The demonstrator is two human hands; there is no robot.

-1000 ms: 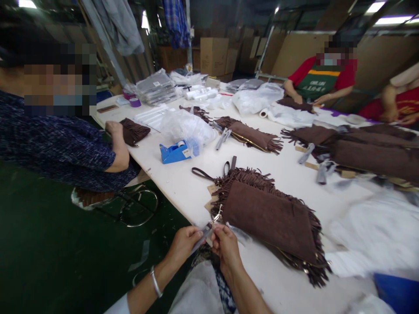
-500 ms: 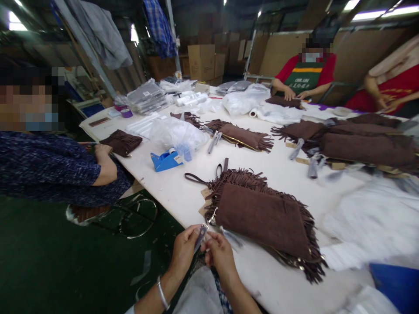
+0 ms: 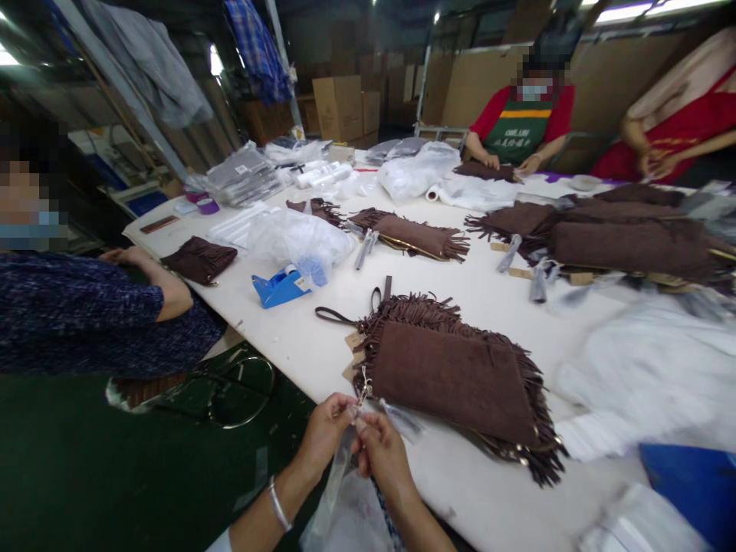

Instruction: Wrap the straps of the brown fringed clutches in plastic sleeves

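Note:
At the table's near edge, my left hand [image 3: 329,429] and my right hand [image 3: 384,448] are close together, fingers pinched around the top of a strap in a clear plastic sleeve [image 3: 339,479]. The sleeve hangs below my fingers, over my lap. Just above the fingertips is a metal clasp [image 3: 364,389], by the corner of a brown fringed suede bag [image 3: 451,376]. My fingers partly hide the strap's end. Brown paper tags [image 3: 353,353] and a dark wrist loop [image 3: 336,314] stick out from the bag's left side. Another plastic-wrapped strap [image 3: 402,422] lies in front of it.
A blue tape dispenser [image 3: 280,286] stands beyond the bag, beside crumpled clear plastic [image 3: 304,238]. More fringed bags [image 3: 626,241] are piled at right, near white plastic sheets [image 3: 649,376]. A co-worker [image 3: 86,307] sits at left; two others stand across the table [image 3: 276,337].
My fingers have closed in near the clasp, and a long clear sleeve now hangs below them where the dark strap showed before. The co-worker at left has shifted an arm away from the small bag.

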